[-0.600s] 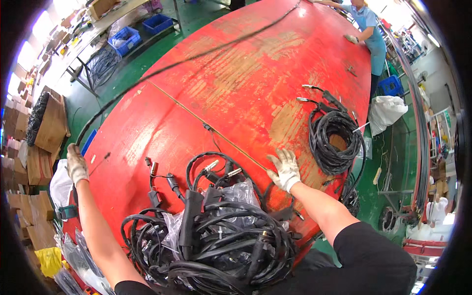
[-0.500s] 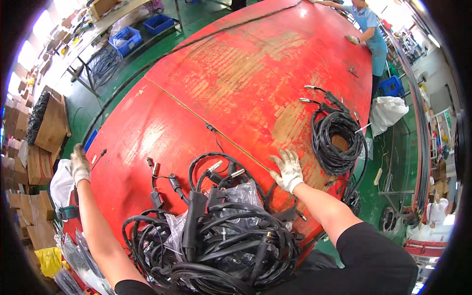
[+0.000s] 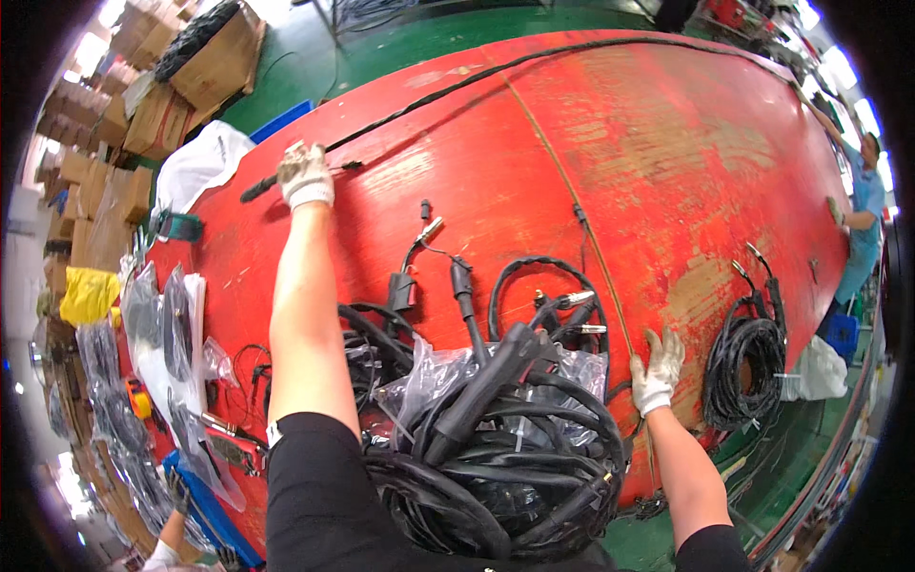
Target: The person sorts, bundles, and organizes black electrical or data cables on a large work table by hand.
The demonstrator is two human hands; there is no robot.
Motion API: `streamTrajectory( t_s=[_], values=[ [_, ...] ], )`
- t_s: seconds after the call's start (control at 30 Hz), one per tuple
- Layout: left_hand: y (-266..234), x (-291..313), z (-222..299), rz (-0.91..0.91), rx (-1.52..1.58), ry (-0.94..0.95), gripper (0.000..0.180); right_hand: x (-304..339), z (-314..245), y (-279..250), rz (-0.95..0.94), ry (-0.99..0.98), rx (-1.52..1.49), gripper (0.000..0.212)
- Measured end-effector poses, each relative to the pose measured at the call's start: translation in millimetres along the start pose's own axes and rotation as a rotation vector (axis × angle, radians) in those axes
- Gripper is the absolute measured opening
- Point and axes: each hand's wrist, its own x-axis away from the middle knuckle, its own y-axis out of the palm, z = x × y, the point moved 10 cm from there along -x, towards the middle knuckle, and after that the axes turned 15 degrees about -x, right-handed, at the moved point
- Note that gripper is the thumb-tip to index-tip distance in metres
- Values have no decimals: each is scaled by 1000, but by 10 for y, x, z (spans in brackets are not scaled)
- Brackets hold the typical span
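A long black cable (image 3: 457,86) stretches across the far side of the red tabletop (image 3: 419,143). Near its left end, my gloved left hand (image 3: 305,176) is closed around it, with a dark end piece (image 3: 257,190) sticking out to the left. My right hand (image 3: 658,370), also in a white glove, rests on the tabletop with fingers spread and holds nothing. Between my arms lies a heap of coiled black cables (image 3: 534,458) with plastic bags among them. They look like welding torches with black handles (image 3: 481,393) and metal ends (image 3: 432,230).
At the far right a co-worker in light blue (image 3: 865,195) has an arm toward the cable. A coiled torch cable (image 3: 745,372) lies right of my right hand. On the left are plastic-bagged parts (image 3: 176,324), pliers (image 3: 229,431), cartons (image 3: 157,124) and another person's hand (image 3: 178,491).
My view has swung left. My left hand now grips the cable, which lies over the tabletop instead of along its far-left edge. The right hand stays spread on the tabletop.
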Motion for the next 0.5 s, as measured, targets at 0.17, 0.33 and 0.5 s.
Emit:
streamTrajectory(
  t_s=[0.17,0.33,0.5],
  values=[
    [536,300,-40,-125,219,-11,32,26,-76,117,-13,-6,-18,64],
    [61,630,290,-434,148,258,35,119,49,53,-31,85,36,64],
    [-32,716,-523,-270,252,426,42,-176,-319,90,-134,135,-55,62]
  ],
)
